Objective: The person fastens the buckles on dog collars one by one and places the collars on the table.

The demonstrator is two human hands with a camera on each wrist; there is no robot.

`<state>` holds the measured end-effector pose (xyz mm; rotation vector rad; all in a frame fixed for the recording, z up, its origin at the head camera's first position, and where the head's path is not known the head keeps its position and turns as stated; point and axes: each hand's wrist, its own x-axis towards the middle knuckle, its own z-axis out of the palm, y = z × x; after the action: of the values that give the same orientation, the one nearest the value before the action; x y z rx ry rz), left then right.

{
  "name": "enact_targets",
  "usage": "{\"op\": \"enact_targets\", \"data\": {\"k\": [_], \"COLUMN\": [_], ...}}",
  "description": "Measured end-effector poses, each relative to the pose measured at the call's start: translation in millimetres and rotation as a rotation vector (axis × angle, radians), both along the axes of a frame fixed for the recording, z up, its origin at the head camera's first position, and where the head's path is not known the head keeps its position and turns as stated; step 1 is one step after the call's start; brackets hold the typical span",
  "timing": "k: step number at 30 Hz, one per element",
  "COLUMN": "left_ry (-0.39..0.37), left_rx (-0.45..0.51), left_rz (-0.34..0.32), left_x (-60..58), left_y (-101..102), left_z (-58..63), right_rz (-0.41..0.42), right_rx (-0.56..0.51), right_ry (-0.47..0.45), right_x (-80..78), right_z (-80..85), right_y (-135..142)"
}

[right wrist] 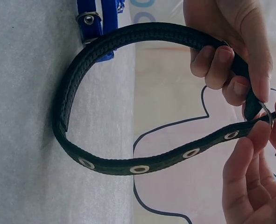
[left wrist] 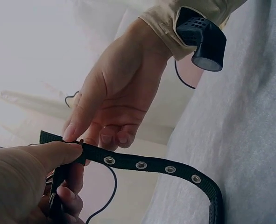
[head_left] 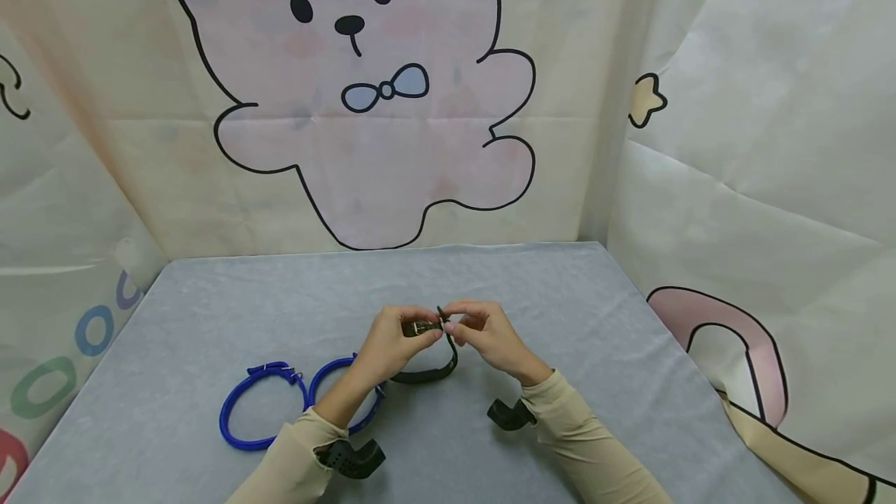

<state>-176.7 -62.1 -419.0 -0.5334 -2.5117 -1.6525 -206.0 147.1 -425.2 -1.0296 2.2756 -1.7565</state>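
Both hands work on a dark green collar (right wrist: 147, 32), bent into a loop with metal eyelets along its strap. My left hand (head_left: 392, 342) grips the collar by its buckle end, thumb and fingers beside the metal buckle (right wrist: 268, 112). With thumb and fingertips, my right hand (head_left: 491, 334) pinches the strap's tip where it passes the buckle. In the left wrist view, the strap end (left wrist: 49, 137) sticks out beyond the left thumb. The loop's lower part hangs down close over the cloth. Fingers partly hide the buckle.
Two blue collars (head_left: 225, 414) lie as rings side by side on the grey cloth-covered table (head_left: 231, 294), left of the hands. The left forearm partly covers the right-hand ring. Black wrist cameras (head_left: 355, 459) jut from both sleeves. Printed cloth walls stand behind and beside the table.
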Motion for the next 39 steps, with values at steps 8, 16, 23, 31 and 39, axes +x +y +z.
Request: {"op": "enact_targets", "data": {"k": [8, 16, 23, 31, 39], "left_ry": [-0.02, -0.037, -0.039, -0.042, -0.052], "left_rx": [-0.008, -0.02, -0.032, -0.045, -0.055], "left_rz": [0.003, 0.008, 0.001, -0.004, -0.009], "left_x": [-0.5, -1.3, -2.2, -1.0, -0.7], "left_y": [0.4, 1.0, 1.7, 1.8, 3.0], "left_z": [-0.5, -2.4, -3.7, -3.7, -6.0], "right_rz": [-0.006, -0.012, -0.02, -0.034, -0.031], "right_rx": [-0.01, 0.008, 0.013, 0.023, 0.023], "right_ry": [-0.016, -0.015, -0.021, 0.007, 0.02], "right_x": [-1.0, -1.2, -1.3, -0.6, 0.9], "right_z": [-0.2, 1.6, 3.5, 2.5, 3.1], "right_y": [-1.0, -1.7, -1.4, -0.4, 1.0]}}
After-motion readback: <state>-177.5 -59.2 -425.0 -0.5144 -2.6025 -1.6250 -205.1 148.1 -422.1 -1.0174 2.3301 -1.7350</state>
